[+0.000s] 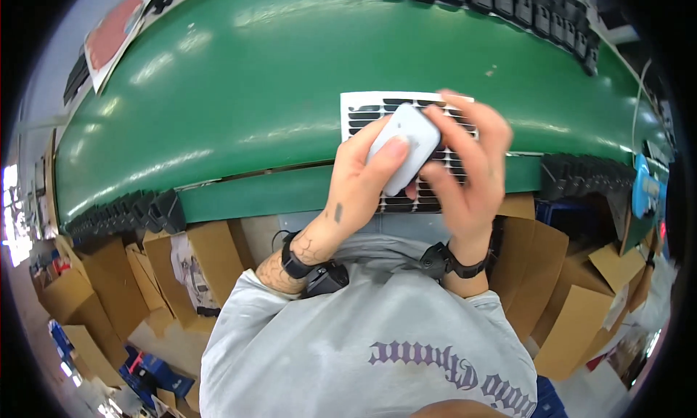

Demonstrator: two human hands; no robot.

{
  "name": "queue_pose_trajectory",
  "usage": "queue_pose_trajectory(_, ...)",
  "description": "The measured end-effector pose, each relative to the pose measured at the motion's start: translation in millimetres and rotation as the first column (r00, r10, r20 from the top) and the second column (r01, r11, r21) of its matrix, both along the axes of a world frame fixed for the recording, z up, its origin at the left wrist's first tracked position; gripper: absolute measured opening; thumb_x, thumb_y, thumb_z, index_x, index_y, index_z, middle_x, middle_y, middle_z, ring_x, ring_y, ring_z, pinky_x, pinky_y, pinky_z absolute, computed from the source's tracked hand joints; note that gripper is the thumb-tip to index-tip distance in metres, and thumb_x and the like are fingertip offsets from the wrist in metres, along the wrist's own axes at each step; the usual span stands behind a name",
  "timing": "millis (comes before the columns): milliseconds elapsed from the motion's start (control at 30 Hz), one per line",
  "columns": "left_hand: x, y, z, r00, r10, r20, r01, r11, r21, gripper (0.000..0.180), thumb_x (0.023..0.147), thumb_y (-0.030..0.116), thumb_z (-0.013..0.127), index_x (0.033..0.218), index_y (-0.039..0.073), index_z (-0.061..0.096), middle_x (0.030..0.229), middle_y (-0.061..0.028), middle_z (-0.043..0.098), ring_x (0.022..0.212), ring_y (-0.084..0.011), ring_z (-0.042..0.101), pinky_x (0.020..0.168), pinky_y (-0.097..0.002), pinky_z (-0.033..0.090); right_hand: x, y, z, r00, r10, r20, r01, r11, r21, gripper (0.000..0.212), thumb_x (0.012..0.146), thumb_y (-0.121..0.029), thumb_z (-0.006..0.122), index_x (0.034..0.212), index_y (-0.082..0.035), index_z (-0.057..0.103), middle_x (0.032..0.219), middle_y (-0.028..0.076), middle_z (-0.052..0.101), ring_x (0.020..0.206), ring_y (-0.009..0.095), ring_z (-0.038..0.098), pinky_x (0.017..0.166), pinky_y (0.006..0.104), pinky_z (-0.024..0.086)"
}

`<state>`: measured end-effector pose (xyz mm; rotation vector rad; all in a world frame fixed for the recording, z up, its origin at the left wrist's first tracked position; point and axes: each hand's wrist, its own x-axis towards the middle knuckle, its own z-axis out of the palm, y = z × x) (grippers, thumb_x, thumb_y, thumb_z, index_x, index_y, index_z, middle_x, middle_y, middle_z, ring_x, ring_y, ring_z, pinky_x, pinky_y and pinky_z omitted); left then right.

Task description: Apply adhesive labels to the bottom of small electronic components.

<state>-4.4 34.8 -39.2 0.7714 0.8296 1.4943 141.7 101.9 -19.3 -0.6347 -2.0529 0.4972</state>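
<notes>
One white device sits held in the fingers of the left hand; those of the right hand curl beside it, grip unclear, above a black-and-white sheet.

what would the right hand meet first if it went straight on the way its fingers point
Most likely the pale device in the left hand; the right hand looks close to its edge, though depth leaves contact unclear.

Sheet at near edge of workbench; device above it; cartons left and right of person
</notes>
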Motion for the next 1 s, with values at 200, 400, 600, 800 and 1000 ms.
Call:
queue_pose_trajectory(200,-2,3,2,0.813,0.316,0.488,-0.330,0.942,-0.061,0.044,0.093,0.046,0.038,0.101,0.004,0.048,0.081,-0.0088,0.055,0.059,-0.0136,0.049,0.049,-0.0234,0.040,-13,-9,-11,0.976,-0.213,-0.036,0.164,0.840,-0.517,0.022,0.085,-0.005,0.062,0.106,-0.001,0.067,0.102,0.009,0.064,0.096,0.019,0.058,0.082,0.0283,0.045)
queue_pose_trajectory(400,-8,-4,-19,0.785,0.138,0.604,-0.263,0.957,0.123,0.052,0.090,0.045,0.041,0.125,0.007,0.040,0.091,-0.0100,0.053,0.061,-0.0158,0.047,0.053,-0.0291,0.038,-46,1,-11,0.954,-0.198,0.225,0.235,0.960,-0.153,0.024,0.081,-0.008,0.066,0.104,-0.004,0.068,0.092,0.010,0.059,0.087,0.026,0.053,0.076,0.0354,0.044)
queue_pose_trajectory(600,-7,0,-9,0.761,0.186,0.622,-0.249,0.968,0.015,0.063,0.090,0.047,0.039,0.139,0.007,0.033,0.096,-0.0112,0.056,0.064,-0.0166,0.048,0.058,-0.0291,0.040,-49,5,-23,0.889,-0.340,0.305,0.398,0.905,-0.150,0.018,0.079,-0.007,0.067,0.096,-0.002,0.068,0.089,0.010,0.057,0.084,0.027,0.052,0.073,0.0362,0.044)
queue_pose_trajectory(800,-8,5,-16,0.820,0.151,0.551,-0.237,0.968,0.087,0.058,0.097,0.037,0.027,0.146,0.007,0.023,0.112,-0.0126,0.055,0.079,-0.0178,0.051,0.068,-0.0297,0.044,-51,10,-22,0.920,-0.286,0.268,0.353,0.902,-0.248,0.009,0.077,-0.005,0.067,0.085,-0.001,0.064,0.087,0.008,0.058,0.085,0.027,0.054,0.075,0.0357,0.044)
queue_pose_trajectory(1000,-5,6,-14,0.852,0.217,0.476,-0.278,0.958,0.062,0.057,0.099,0.037,0.029,0.147,0.009,0.019,0.123,-0.0120,0.050,0.096,-0.0182,0.051,0.079,-0.0307,0.043,-32,2,-12,0.909,-0.297,-0.293,0.157,0.895,-0.418,0.011,0.080,0.002,0.065,0.090,0.000,0.060,0.092,0.009,0.060,0.086,0.017,0.057,0.077,0.0269,0.046)
